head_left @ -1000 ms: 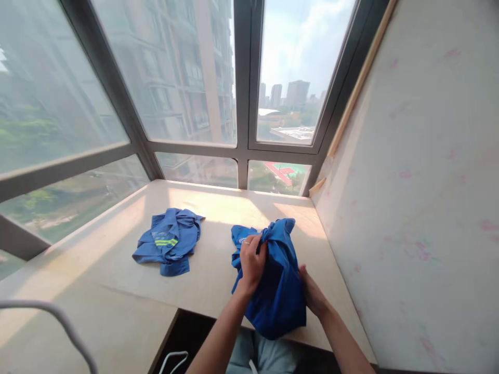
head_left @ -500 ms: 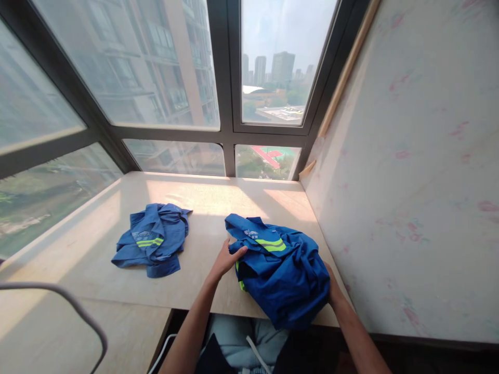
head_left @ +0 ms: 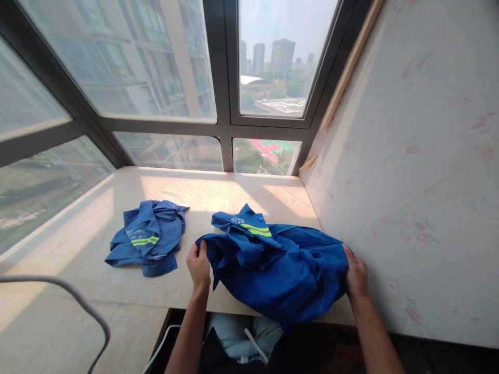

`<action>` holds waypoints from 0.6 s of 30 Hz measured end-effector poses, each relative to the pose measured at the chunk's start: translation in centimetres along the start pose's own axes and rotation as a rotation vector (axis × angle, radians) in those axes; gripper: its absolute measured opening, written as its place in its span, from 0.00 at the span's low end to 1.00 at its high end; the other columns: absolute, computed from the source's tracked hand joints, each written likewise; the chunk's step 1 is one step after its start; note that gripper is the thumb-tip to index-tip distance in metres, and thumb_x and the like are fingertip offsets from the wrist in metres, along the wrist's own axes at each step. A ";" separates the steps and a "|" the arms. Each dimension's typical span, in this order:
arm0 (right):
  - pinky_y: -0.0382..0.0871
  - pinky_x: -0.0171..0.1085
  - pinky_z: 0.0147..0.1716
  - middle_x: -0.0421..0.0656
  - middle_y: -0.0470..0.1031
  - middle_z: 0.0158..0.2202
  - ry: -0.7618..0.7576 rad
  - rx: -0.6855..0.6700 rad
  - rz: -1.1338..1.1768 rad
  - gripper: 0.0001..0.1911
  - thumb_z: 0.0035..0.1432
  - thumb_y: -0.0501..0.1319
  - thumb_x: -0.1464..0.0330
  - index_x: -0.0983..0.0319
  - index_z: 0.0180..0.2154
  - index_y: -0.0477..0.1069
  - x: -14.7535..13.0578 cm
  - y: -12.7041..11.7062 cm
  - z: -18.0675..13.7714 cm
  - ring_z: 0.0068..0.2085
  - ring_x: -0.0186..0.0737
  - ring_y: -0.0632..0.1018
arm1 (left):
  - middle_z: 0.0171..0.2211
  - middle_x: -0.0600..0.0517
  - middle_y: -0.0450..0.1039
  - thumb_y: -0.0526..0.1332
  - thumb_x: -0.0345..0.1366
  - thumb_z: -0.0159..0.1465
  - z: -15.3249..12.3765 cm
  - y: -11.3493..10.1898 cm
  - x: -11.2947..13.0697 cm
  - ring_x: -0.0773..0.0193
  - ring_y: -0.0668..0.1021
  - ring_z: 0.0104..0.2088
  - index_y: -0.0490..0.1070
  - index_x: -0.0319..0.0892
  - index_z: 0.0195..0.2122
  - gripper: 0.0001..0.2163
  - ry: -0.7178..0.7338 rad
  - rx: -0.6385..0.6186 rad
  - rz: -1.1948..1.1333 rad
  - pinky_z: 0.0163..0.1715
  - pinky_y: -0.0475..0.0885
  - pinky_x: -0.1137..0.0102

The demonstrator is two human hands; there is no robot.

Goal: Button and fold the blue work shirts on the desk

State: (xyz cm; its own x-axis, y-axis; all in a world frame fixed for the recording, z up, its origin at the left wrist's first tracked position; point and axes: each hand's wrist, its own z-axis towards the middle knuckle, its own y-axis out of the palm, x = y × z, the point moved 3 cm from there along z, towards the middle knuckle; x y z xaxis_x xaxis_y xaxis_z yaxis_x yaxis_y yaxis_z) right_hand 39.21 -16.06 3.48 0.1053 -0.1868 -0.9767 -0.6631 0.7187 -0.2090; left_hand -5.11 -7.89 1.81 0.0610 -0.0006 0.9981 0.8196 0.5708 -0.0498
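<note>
A blue work jacket (head_left: 268, 265) with a yellow-green reflective stripe and white print lies crumpled in front of me, its near edge hanging over the table's front. My left hand (head_left: 199, 264) pinches its left edge between thumb and fingers. At the right end of the jacket, my right hand (head_left: 355, 272) grips the cloth, the thumb on top and the fingers partly hidden. Farther left rests a second blue work garment (head_left: 150, 236), loosely bunched, with a similar stripe; neither hand touches it.
The pale wooden tabletop (head_left: 89, 285) runs up to the windows (head_left: 167, 150). A flower-patterned wall (head_left: 409, 182) bounds the right side. A grey cable (head_left: 88, 306) curves across the lower left. A small wooden piece (head_left: 307, 164) sits in the far right corner.
My left hand has moved left and closed on the jacket's edge. My right hand has shifted right and up. The jacket is now stretched wider between them.
</note>
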 end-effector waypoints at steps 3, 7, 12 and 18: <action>0.74 0.44 0.44 0.43 0.81 0.32 -0.004 -0.002 -0.086 0.27 0.48 0.62 0.44 0.61 0.34 0.79 0.4 -1.2 -0.1 0.40 0.51 0.80 | 0.24 0.57 0.65 0.60 0.50 0.56 1.7 -3.9 -1.1 0.67 0.67 0.28 0.69 0.40 0.29 0.16 -0.056 0.228 -0.002 0.34 0.68 0.69; 0.75 0.43 0.33 0.42 0.79 0.25 0.118 -0.566 -0.387 0.23 0.45 0.64 0.46 0.59 0.26 0.77 2.1 -1.3 -1.0 0.32 0.49 0.79 | 0.21 0.59 0.56 0.58 0.43 0.56 1.8 -8.7 -3.2 0.68 0.62 0.25 0.64 0.42 0.24 0.11 -0.118 0.454 0.172 0.37 0.69 0.66; 0.74 0.44 0.32 0.44 0.80 0.28 0.168 -0.708 -0.603 0.23 0.41 0.69 0.52 0.60 0.37 0.78 3.3 -1.0 -1.4 0.30 0.49 0.80 | 0.39 0.48 0.67 0.61 0.35 0.52 -1.8 -11.3 -2.1 0.54 0.73 0.44 0.69 0.42 0.40 0.14 0.031 0.603 0.310 0.48 0.71 0.57; 0.64 0.52 0.59 0.51 0.73 0.56 -0.307 -0.605 -0.514 0.29 0.49 0.62 0.60 0.60 0.54 0.72 0.4 4.9 0.1 0.58 0.55 0.73 | 0.56 0.37 0.66 0.57 0.40 0.63 -3.8 -7.1 3.8 0.48 0.66 0.61 0.67 0.39 0.52 0.17 0.505 0.324 0.476 0.63 0.58 0.50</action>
State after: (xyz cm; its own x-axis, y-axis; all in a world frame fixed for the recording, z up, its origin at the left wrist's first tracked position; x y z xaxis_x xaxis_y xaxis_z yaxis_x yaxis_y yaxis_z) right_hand 36.15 -12.55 2.08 0.6404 -0.1393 -0.7553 -0.7504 0.0964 -0.6540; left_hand -8.49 -15.03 5.86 0.6821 -0.0249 0.7309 0.4363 0.8159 -0.3795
